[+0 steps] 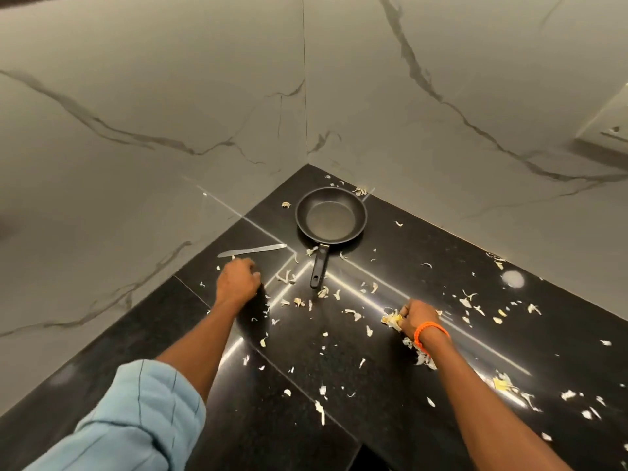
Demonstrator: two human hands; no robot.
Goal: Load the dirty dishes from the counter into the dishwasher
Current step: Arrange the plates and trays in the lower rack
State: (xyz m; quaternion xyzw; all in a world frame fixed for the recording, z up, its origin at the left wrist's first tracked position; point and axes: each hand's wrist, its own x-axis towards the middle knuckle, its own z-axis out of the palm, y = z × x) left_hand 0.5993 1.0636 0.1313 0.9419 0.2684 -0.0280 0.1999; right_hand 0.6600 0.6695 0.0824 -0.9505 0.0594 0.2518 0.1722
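1. Counted one frying pan [331, 215], black, single handle.
2. Counted one knife [252, 250], all metal.
3. Counted two hands: left hand [238, 279] and right hand [416, 316].
4. Counted one orange wristband [430, 331], on the right wrist.
5. Counted one rolled-up blue sleeve [136, 413], on the left arm.
6. Counted one black surface [407, 239], met by two marble walls.
7. Counted pale peel scraps [353, 314]: dozens, too many and too small for an exact number.
8. Counted one clump of peels [392, 319] at the right fingers.
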